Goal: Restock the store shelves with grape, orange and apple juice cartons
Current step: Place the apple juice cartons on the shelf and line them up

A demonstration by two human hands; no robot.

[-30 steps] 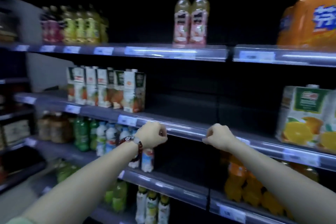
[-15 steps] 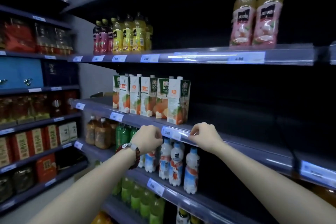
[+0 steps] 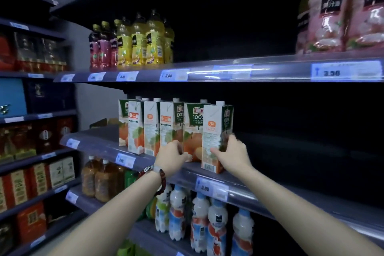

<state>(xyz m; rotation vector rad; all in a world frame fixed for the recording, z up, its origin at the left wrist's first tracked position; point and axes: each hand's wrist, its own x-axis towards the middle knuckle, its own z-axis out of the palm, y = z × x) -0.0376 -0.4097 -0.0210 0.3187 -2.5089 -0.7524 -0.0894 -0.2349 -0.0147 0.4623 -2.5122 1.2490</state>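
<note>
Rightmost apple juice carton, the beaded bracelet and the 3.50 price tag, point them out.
Rightmost apple juice carton [image 3: 212, 131]: head view, white side panel.
Beaded bracelet [image 3: 161, 183]: head view, beads at the left wrist.
3.50 price tag [image 3: 332, 72]: head view, printed digits.

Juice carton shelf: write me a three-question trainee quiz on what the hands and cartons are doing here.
1. True or false: the right hand holds the end carton at the right of the carton row.
2. Multiple choice: the left hand is at A) the yellow bottles on the shelf above, B) the base of the cartons in the row, C) the price tag.
3. Fill in: the shelf space to the right of the end carton holds ____ cartons.

Key: 1 true; 2 B; 3 no.
</note>
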